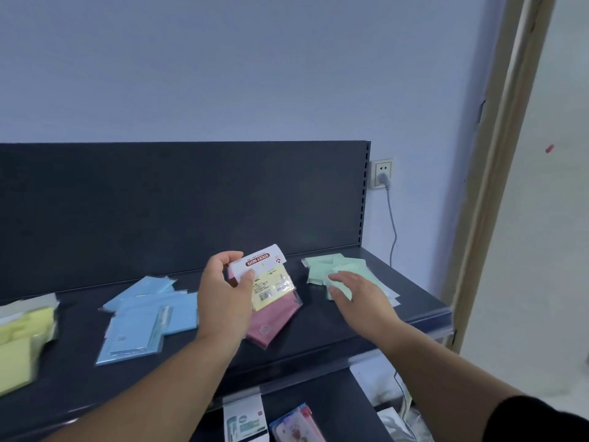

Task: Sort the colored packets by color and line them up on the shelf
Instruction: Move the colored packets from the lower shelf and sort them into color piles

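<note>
I'm looking down at the dark shelf (334,330), with both hands over it. The left hand (223,295) is up in the middle, thumb and curled fingers pinching the white "STICKY NOTE" header of a yellow packet (271,282), which hangs tilted just above the shelf. A pink packet (274,323) sits right under and behind it, overlapping its lower edge. I can't tell whether it's in the same pinch or lying flat on the shelf. To the right, the right hand (357,295) is flat, palm down, fingers straight and slightly apart. Its fingertips are on the nearest of the green packets (322,266), a loose overlapping heap near the shelf's right end. It's gripping nothing. Left of the left hand, the blue packets (149,311) lie fanned in a rough cluster, some overlapping. Further left, at the frame edge, a yellow pile (22,333) shows up blurred. So there are four color groups across the shelf, yellow, blue, pink, green, and the odd yellow one is held over the pink spot. Behind everything stands the dark back panel (159,202). Just past its right edge is a wall socket (382,173) with a grey cable (393,231) hanging down. Below, a lower shelf (350,409) carries other packaged goods, too small to read.
</note>
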Demonstrator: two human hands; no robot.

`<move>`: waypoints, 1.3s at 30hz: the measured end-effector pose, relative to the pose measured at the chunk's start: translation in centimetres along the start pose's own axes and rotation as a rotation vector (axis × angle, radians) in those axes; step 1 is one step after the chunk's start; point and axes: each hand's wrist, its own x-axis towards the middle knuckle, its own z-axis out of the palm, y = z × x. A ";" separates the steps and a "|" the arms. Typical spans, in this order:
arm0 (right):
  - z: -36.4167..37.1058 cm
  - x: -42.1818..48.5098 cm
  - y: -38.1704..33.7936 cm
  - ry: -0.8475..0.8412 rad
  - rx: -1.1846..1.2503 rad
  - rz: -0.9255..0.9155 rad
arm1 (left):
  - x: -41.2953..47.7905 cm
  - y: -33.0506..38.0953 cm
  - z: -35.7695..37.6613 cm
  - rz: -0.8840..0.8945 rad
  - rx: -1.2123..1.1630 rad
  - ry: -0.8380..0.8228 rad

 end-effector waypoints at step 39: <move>17.7 -4.8 -32.6 -0.394 0.591 -0.281 | 0.3 -6.2 -32.8 0.268 0.579 0.087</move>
